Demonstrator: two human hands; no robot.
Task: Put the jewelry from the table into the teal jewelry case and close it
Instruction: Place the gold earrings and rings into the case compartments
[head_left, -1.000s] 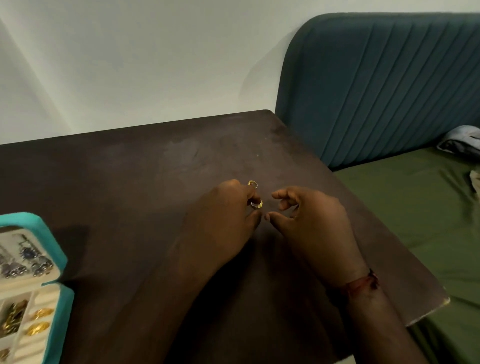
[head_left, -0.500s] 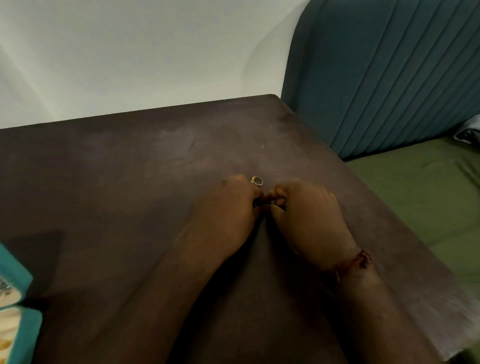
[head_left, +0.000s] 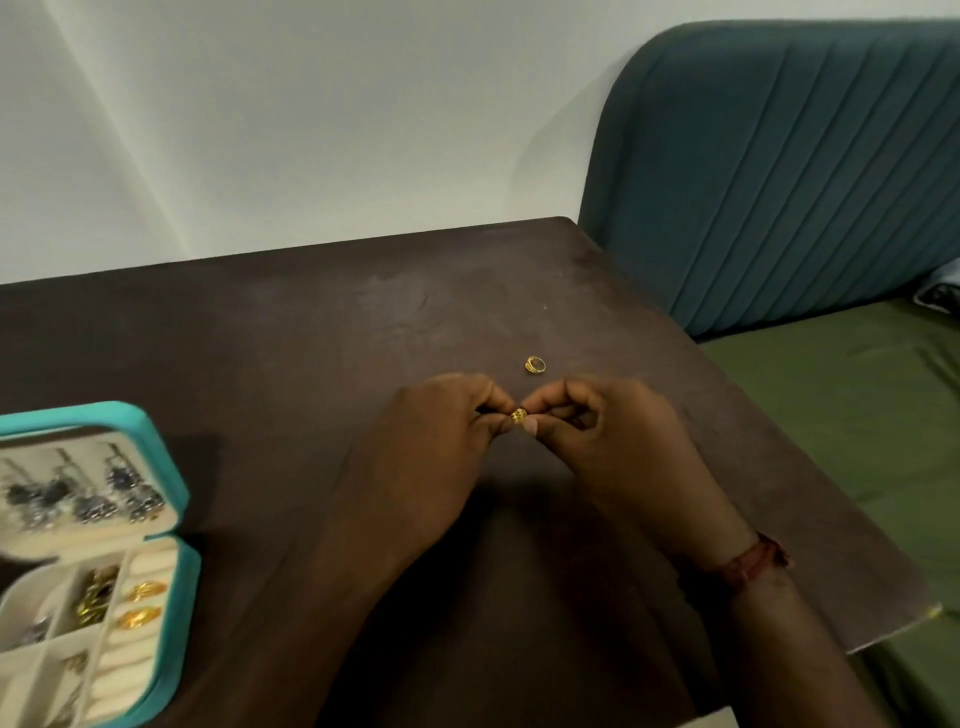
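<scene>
Your left grip (head_left: 431, 447) and right grip (head_left: 618, 447) both pinch the patterned gold ring (head_left: 518, 415); fumble the handover and it could roll past the second ring (head_left: 535, 365) at 12 o'clock.

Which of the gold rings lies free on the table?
The gold band on the table, touched by nothing. The patterned ring is pinched between the left hand and right hand; two more sit in the teal case.

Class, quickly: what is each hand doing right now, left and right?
Left hand: its fingers pinch the small gold piece.
Right hand: its fingers pinch the same gold piece from the other side.
</scene>
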